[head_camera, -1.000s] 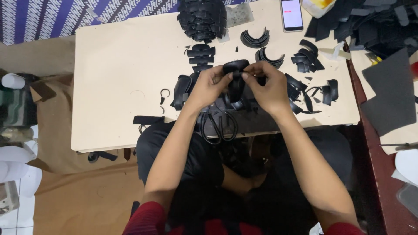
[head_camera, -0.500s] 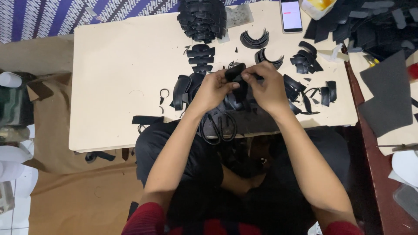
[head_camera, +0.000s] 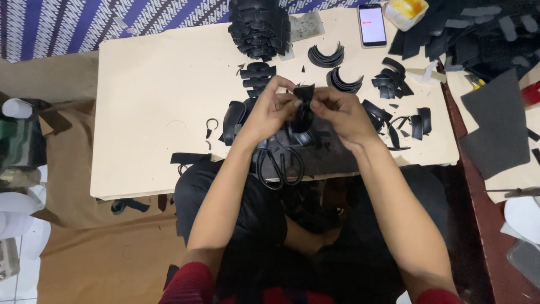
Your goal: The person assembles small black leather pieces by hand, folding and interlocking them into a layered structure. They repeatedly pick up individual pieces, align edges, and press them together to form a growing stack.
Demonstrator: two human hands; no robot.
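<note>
Both the left hand (head_camera: pixel 270 110) and the right hand (head_camera: pixel 338 112) pinch one small folded black leather piece (head_camera: pixel 304 93) between their fingertips. Just below that grip lie black-handled scissors (head_camera: pixel 279 163) on the pale wooden table (head_camera: pixel 146 101).

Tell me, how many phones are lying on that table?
1: a phone lies face up at the table's far edge, beside a yellow-filled tub. Others may hide under the black pieces.

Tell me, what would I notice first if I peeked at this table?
First, two hands in the middle: the left hand and right hand pinch one small black piece between them. Black scissors lie just below, at the near edge of the pale table. A big pile of black pieces sits at the far edge, with a phone to its right.
</note>
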